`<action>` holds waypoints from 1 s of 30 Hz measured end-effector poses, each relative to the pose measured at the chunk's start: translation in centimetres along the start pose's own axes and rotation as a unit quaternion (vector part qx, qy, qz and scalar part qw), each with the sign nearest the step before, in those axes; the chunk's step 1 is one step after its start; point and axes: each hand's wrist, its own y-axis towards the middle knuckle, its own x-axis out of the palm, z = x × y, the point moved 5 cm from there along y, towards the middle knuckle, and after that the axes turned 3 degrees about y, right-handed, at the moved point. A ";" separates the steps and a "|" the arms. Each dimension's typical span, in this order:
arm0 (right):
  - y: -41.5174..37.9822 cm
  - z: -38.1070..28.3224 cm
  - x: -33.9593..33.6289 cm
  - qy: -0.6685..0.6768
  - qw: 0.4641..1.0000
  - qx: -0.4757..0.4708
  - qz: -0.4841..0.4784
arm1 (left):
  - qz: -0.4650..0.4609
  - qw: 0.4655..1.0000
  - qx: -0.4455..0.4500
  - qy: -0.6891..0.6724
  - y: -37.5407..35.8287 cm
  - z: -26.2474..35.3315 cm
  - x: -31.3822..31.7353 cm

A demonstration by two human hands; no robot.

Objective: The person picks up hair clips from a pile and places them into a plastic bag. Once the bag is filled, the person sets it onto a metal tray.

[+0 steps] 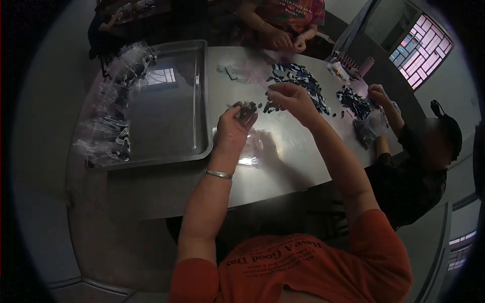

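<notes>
Grey and glossy, the counter (283, 166) is seen from above, with window light reflected in it. At its middle, the left hand (233, 129) is raised just above the surface, its fingers (246, 112) curled closed around a small dark piece (247, 106), which is pinched at the fingertips and shows only partly above them. The piece looks dark grey to black and small; its exact shape cannot be made out. The right hand (292, 99) is held just beside it, to the right and slightly farther from the body, with its fingers (275, 92) drawn together near the piece; whether anything is gripped between them cannot be told. A thin metal bracelet (218, 174) is worn on the left wrist.

Beyond the hands, a heap of dark and pale small pieces (298, 81) is spread on the counter. A clear plastic bag (255, 146) lies flat under the left hand. To the left, a metal tray (174, 101) is set, with crumpled clear bags (113, 111) along its far-left edge. Another person's hand (379, 94) is seen at a second heap (353, 101) on the right, and a further person's hands (285, 40) at the far edge.
</notes>
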 end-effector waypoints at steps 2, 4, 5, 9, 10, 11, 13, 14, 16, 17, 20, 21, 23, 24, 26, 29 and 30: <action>1.3 2.0 -1.7 0.010 0.999 0.013 0.049 | -0.009 0.999 0.025 -0.025 0.0 0.7 -0.1; 1.9 3.7 -2.6 -0.204 0.974 -0.076 0.069 | -0.005 0.999 0.027 -0.034 -0.1 1.4 -0.2; 2.0 4.4 -2.5 -0.319 0.937 -0.122 0.070 | -0.001 0.999 0.033 -0.044 -0.1 1.6 -0.1; 3.2 7.5 -0.8 -0.438 0.892 -0.109 0.034 | 0.013 0.999 0.037 -0.035 -0.4 1.6 0.3; 3.6 7.7 -0.3 -0.437 0.892 -0.110 0.033 | 0.015 0.999 0.039 -0.035 -0.4 1.6 0.3; 3.8 7.3 0.6 -0.469 0.866 -0.174 0.021 | 0.020 0.999 0.038 -0.029 -0.4 1.5 0.2; 4.4 7.4 2.0 -0.504 0.824 -0.257 -0.002 | 0.023 0.999 0.039 -0.022 -0.4 1.5 0.1; 4.8 7.6 2.0 -0.504 0.824 -0.259 0.000 | 0.031 0.999 0.037 -0.023 -0.4 1.5 0.1; 5.0 7.5 2.9 -0.583 0.785 -0.193 -0.086 | 0.036 0.998 0.036 -0.027 -0.2 1.4 -0.1; 4.6 6.9 3.0 -0.584 0.784 -0.195 -0.086 | 0.023 0.999 0.032 -0.030 -0.2 1.3 -0.1; 4.0 5.8 1.1 -0.381 0.906 -0.178 0.051 | 0.010 0.999 0.027 -0.033 -0.4 1.2 0.1; 3.9 5.7 0.2 -0.293 0.932 -0.184 0.109 | 0.010 0.999 0.025 -0.032 -0.4 1.2 0.2; 2.7 2.8 -0.9 -0.022 0.981 -0.103 0.164 | 0.004 0.999 0.030 -0.021 -0.3 1.1 0.0; 2.0 1.3 -1.5 0.026 0.970 -0.129 0.204 | -0.001 0.999 0.034 -0.009 -0.2 1.0 0.0; 0.8 -0.9 -1.4 0.061 0.973 -0.122 0.189 | 0.008 0.999 0.032 -0.006 -0.3 0.7 0.1; -0.6 -5.2 0.8 -0.227 0.918 -0.281 0.163 | 0.012 0.999 0.033 0.004 -0.6 0.5 0.6; -0.5 -5.4 1.5 -0.293 0.905 -0.273 0.145 | 0.010 0.999 0.037 0.009 -0.7 0.5 0.8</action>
